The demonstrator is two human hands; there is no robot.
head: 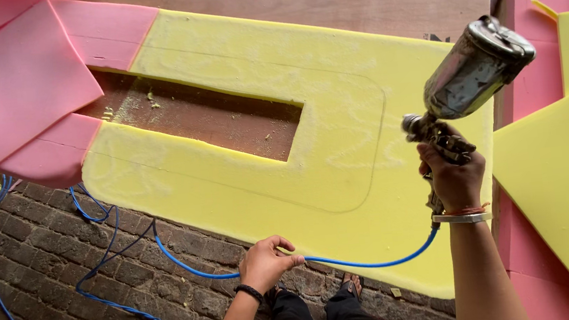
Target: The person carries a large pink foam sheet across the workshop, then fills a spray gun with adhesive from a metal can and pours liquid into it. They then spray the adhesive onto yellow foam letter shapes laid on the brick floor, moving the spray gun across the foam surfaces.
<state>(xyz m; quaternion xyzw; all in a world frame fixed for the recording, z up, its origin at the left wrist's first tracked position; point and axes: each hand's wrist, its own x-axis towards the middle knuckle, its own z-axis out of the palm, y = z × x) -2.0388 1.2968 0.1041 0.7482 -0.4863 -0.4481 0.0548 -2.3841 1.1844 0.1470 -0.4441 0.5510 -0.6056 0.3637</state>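
Spray gun [474, 75]: pointing at yellow foam [338, 141], gripped by right hand [454, 178].
Blue hose [190, 268]: being pinched by left hand [266, 262].

Right grip [454, 177] raised, fingers clenched; left grip [265, 263] low, fingers pinched.

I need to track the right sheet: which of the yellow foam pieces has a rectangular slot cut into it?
The big yellow foam sheet lying on the plywood board, beside the spray gun in the right hand. The yellow pieces at right show no cutout.
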